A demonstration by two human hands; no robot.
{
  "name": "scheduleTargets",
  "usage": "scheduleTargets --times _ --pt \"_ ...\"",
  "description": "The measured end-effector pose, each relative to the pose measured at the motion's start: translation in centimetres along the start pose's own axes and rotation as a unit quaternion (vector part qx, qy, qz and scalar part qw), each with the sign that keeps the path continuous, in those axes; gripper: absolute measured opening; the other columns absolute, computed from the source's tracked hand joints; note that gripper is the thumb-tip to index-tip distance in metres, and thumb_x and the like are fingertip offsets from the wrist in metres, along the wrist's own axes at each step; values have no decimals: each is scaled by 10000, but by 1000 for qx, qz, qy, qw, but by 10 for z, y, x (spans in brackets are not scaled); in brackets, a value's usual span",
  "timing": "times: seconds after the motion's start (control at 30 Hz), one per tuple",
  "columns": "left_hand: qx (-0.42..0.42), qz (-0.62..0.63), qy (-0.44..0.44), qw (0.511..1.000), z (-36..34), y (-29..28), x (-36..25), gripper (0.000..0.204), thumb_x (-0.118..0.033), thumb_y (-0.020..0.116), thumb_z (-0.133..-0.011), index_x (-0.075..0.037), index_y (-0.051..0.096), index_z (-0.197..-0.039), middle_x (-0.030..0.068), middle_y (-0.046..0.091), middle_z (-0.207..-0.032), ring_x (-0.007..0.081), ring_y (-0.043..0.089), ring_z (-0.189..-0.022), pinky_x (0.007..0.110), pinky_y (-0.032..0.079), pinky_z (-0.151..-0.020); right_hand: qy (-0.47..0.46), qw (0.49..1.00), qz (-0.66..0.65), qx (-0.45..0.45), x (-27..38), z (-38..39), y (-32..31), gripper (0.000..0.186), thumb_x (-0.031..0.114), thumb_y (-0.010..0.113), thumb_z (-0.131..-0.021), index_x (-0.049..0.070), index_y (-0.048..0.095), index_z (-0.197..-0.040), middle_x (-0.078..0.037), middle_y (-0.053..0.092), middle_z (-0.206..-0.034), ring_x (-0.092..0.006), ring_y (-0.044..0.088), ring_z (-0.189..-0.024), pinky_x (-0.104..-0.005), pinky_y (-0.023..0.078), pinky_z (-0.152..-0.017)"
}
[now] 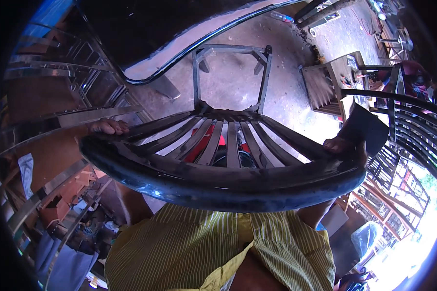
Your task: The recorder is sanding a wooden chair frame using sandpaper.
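Observation:
In front of my body lies a dark wooden chair frame (223,184), its broad curved top rail toward me and its slats fanning away. My left hand (110,127) is curled over the left end of the rail, gripping it. Around the right end is my right hand (339,145), its fingers bent and partly in shadow. A stiff black sheet (366,128), perhaps sandpaper, sticks up from that hand, between it and the rail. Beyond the slats, the open seat frame (233,48) with its corner braces extends over the floor.
A dark glossy panel with a pale edge (189,41) stands at the upper left. On the right are a wooden box-like stand (332,80) and several dark slatted chair frames (415,131). Clutter and cloth (73,257) lie low on the left. A plastic bottle (281,17) is on the floor.

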State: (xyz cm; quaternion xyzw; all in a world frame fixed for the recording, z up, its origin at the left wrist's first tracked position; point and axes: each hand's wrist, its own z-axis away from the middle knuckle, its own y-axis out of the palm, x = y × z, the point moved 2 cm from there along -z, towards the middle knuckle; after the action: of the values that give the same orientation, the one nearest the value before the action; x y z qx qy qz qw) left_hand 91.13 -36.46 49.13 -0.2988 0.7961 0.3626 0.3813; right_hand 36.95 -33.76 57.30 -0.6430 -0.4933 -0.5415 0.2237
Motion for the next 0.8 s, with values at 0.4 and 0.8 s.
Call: scheduleTargets --times 0.4,0.8 --pt "-197 -20 71 978 -12 85 19 397 -378 436 -948 -10 570 -1010 93 608 -907 230 585 -885 358 453 -829 155 987 -45 13 -1 7 19 386 277 383 -965 -50 554 -851 -185 554 -632 -268 550 -580 -376 472 -599" --pt "-372 -93 153 911 0 139 38 582 -465 206 -973 0 533 -850 131 546 -753 259 556 -728 375 465 -735 35 982 127 138 11 -33 17 411 401 348 -975 44 504 -1106 -118 575 -813 -192 554 -740 -325 461 -676"
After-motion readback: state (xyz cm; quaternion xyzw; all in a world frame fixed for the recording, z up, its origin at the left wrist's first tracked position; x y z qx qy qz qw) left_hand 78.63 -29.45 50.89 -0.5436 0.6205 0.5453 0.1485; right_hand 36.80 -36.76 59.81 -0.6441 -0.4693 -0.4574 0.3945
